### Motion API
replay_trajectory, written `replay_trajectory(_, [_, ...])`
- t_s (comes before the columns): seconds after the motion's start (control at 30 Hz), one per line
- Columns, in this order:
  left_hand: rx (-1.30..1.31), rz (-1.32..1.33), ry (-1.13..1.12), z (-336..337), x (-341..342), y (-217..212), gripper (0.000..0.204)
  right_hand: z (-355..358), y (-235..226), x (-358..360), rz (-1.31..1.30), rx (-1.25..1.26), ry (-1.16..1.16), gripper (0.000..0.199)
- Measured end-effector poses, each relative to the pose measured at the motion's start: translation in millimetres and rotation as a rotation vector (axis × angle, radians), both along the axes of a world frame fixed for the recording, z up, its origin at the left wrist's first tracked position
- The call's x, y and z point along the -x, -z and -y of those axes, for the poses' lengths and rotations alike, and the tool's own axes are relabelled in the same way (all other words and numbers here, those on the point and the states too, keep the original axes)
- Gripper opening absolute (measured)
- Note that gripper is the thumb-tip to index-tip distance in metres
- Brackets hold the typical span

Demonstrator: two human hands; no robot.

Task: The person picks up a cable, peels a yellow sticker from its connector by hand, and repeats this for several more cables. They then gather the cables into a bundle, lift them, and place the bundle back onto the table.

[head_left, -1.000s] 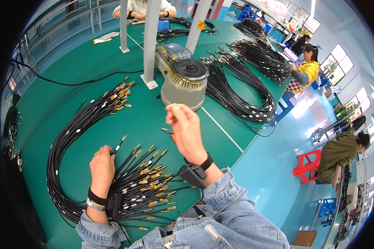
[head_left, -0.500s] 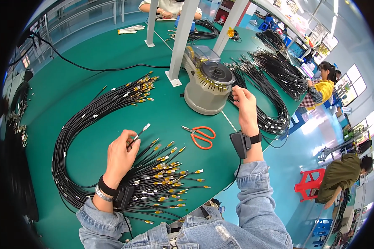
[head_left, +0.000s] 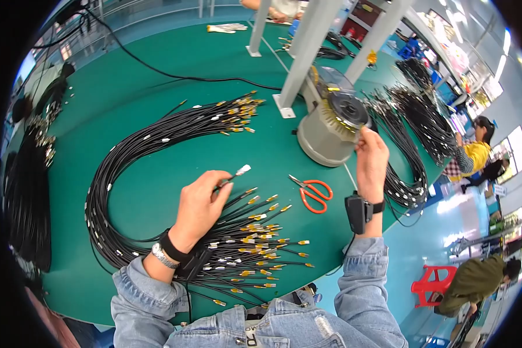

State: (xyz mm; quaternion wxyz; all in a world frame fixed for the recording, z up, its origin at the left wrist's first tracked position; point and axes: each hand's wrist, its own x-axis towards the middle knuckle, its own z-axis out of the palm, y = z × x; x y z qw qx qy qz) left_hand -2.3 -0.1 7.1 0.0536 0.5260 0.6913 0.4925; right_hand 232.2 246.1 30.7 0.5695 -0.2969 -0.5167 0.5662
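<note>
My left hand [head_left: 203, 206] is closed in a pinch around one black cable, whose white-tipped end [head_left: 243, 170] sticks out past the fingers. Below it, a bundle of black cables [head_left: 107, 168] curves in a U across the green table, its ends fitted with yellow and white pieces. My right hand [head_left: 372, 153] reaches to the rim of a round grey tape dispenser [head_left: 325, 139] with a dark disc on top. Its thumb and forefinger are pinched together there; what lies between them is too small to make out. Orange-handled scissors [head_left: 314, 196] lie between my hands.
Grey metal posts [head_left: 304, 55] rise from the green table [head_left: 156, 203] behind the dispenser. More cable bundles [head_left: 412, 180] lie right of it, and others hang at the far left [head_left: 29, 197]. White gloves [head_left: 226, 28] lie at the back. Other people work nearby; a red stool [head_left: 434, 284] stands on the floor.
The whole view has shifted, so the table's things appear further right. My right fingers are closer in to the dispenser's rim. My left hand still pinches the cable, its tip slightly higher.
</note>
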Motion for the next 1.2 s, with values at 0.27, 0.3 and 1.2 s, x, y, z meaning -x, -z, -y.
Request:
replay_trajectory(0.27, [-0.061,-0.094,0.033,3.3,1.7,1.4,0.011,104.1,-10.1,55.3,0.004,0.052,-0.356,0.006])
replay_trajectory(0.3, [-0.116,-0.161,0.021,3.0,3.3,2.0,0.012,118.8,-7.0,63.8,0.046,0.073,-0.402,0.006])
replay_trajectory(1.2, [-0.258,-0.401,0.049,4.5,-6.1,1.6,0.024,168.9,19.2,87.9,0.225,0.052,-0.487,0.002])
